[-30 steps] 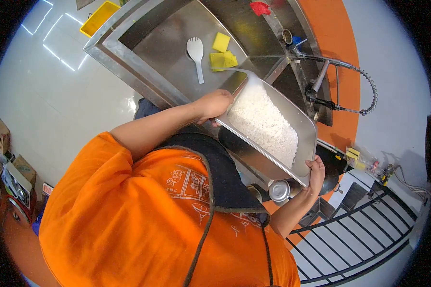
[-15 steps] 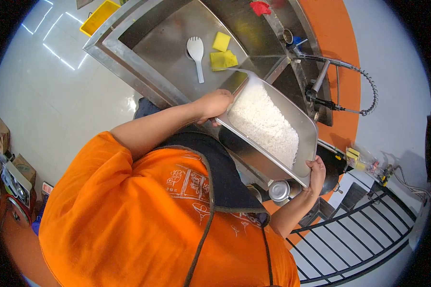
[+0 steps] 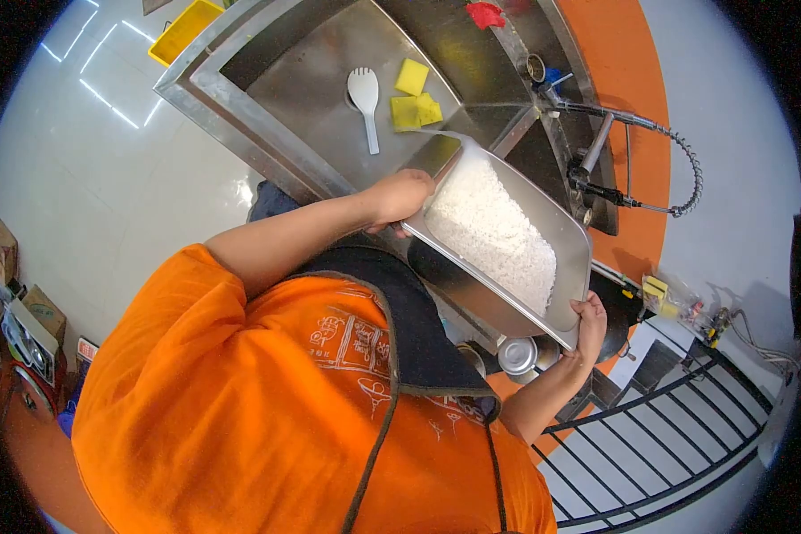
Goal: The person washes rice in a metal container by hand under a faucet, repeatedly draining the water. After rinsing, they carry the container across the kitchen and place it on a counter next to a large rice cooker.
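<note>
A deep metal pan (image 3: 556,209) holds white rice grains (image 3: 494,227) and is tilted over the sink's edge. Cloudy whitish liquid runs out of its upper corner into the metal sink (image 3: 303,98). My left hand (image 3: 402,198) is closed on the rim at the pan's upper left end. At the lower right end, my right hand (image 3: 589,320) grips the other rim, thumb over the edge. A white fork-ended scoop (image 3: 365,107) lies in the sink, with yellow sponges (image 3: 411,77) beside it.
A faucet with a coiled hose (image 3: 690,169) stands right of the sink. Red cloth (image 3: 485,14) lies on the sink's far side. Below the pan is a round metal lid (image 3: 518,355). Black railing (image 3: 659,445) runs at lower right; a yellow bin (image 3: 184,33) stands upper left.
The stream at the pan's upper corner looks slightly changed in shape. The pan and both my hands have barely moved.
</note>
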The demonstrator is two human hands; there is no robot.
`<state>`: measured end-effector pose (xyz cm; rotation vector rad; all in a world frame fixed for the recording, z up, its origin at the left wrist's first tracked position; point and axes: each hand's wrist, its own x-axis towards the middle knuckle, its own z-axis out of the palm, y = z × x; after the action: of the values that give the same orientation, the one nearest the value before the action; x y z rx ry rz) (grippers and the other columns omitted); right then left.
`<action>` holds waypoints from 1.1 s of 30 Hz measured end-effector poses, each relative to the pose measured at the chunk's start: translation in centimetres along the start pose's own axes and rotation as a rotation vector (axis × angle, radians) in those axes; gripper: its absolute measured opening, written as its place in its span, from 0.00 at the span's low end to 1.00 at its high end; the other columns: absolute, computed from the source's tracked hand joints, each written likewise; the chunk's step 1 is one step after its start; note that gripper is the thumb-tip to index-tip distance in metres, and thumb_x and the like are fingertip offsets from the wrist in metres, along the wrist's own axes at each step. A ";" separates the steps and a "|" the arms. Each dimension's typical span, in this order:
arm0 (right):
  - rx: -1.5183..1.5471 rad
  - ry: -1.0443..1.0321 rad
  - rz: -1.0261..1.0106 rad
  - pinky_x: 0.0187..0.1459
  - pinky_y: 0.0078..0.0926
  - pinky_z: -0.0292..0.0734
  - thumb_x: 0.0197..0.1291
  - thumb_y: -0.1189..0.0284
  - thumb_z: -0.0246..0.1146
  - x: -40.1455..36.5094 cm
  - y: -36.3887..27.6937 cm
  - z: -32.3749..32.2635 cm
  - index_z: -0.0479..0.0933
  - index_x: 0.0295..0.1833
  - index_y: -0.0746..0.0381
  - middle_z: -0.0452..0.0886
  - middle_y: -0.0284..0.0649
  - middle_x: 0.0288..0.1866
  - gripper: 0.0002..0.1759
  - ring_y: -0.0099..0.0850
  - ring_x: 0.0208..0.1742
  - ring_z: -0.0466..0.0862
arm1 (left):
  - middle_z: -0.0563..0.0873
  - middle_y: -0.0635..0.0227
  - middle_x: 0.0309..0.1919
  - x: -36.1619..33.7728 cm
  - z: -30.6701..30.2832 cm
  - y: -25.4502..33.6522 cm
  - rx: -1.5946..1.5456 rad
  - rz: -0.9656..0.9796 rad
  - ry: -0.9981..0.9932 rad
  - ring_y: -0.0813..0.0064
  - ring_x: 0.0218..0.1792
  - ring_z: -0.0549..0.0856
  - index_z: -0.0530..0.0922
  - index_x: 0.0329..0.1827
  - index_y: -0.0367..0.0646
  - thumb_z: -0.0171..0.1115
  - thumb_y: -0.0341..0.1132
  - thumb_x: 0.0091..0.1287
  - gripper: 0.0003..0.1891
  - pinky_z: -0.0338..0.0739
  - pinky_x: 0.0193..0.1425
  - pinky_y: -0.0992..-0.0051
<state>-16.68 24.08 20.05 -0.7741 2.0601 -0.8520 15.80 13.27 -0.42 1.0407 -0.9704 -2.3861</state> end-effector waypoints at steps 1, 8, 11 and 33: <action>0.012 -0.008 0.003 0.37 0.18 0.70 0.45 0.82 0.57 -0.1 0.0 0.0 0.72 0.35 0.67 0.78 0.38 0.31 0.09 0.25 0.30 0.77 | 0.75 0.64 0.13 -0.3 0.0 0.3 0.004 0.004 0.006 0.72 0.08 0.73 0.72 0.36 0.38 0.39 0.37 0.65 0.14 0.64 0.10 0.71; -0.012 0.025 0.005 0.38 0.19 0.71 0.45 0.82 0.56 0.0 0.1 -0.1 0.72 0.36 0.67 0.79 0.39 0.31 0.09 0.25 0.30 0.77 | 0.74 0.63 0.12 -1.4 0.2 1.4 0.044 0.004 0.012 0.71 0.08 0.73 0.69 0.37 0.37 0.38 0.39 0.66 0.14 0.62 0.08 0.69; -0.024 0.025 -0.001 0.38 0.19 0.71 0.45 0.82 0.56 -0.1 -0.1 0.0 0.72 0.36 0.67 0.79 0.39 0.32 0.09 0.25 0.30 0.77 | 0.74 0.63 0.14 -0.8 0.2 0.6 0.002 0.007 -0.026 0.71 0.09 0.73 0.69 0.37 0.38 0.38 0.39 0.67 0.14 0.64 0.10 0.70; -0.032 0.014 -0.023 0.37 0.19 0.72 0.45 0.82 0.57 -0.1 -0.6 -0.2 0.72 0.36 0.67 0.80 0.40 0.32 0.09 0.25 0.29 0.78 | 0.75 0.63 0.12 -1.2 0.2 1.0 0.041 0.022 -0.028 0.71 0.08 0.73 0.68 0.37 0.40 0.35 0.42 0.67 0.15 0.61 0.07 0.70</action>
<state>-16.65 23.88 20.63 -0.8125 2.0858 -0.8406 16.45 13.32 1.03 1.0084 -1.0395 -2.3786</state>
